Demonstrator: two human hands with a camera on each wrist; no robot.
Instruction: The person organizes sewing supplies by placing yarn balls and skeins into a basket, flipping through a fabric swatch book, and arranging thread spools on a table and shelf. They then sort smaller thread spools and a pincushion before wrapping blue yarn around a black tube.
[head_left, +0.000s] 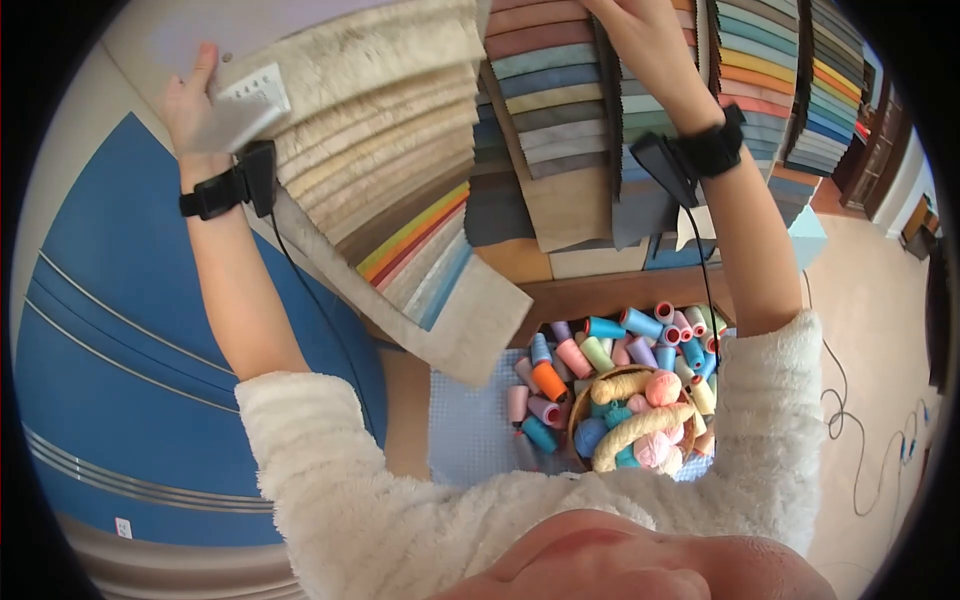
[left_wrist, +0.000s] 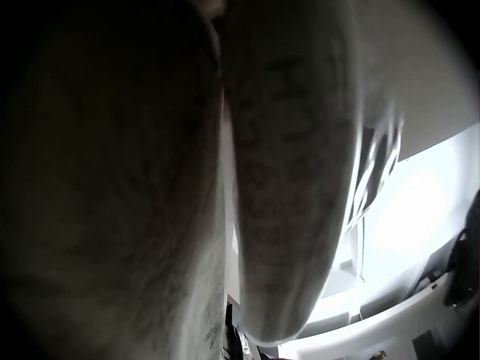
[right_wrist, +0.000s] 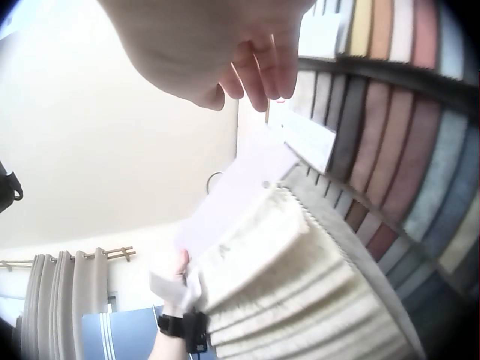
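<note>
At the upper left of the head view, the left hand (head_left: 190, 112) grips the edge of a cream fabric swatch book (head_left: 375, 75), beside a white printed tag (head_left: 250, 100). The book hangs tilted, its layers fanned, with striped colour samples low down. The right wrist view shows the left hand (right_wrist: 178, 281) at the book's far edge. The right hand (head_left: 650, 55) is raised at the top; its loosely bent fingers (right_wrist: 259, 75) hold nothing, close to hanging swatch racks (right_wrist: 397, 142). Pale, blurred material (left_wrist: 292, 187) fills much of the left wrist view.
More swatch books (head_left: 755, 70) hang to the right. Below them, a basket of yarn (head_left: 575, 425) stands among many thread spools (head_left: 548, 380) on a checked cloth (head_left: 465, 420). A blue panelled surface (head_left: 120, 300) is at the left, and cables (head_left: 860, 480) lie on the floor at right.
</note>
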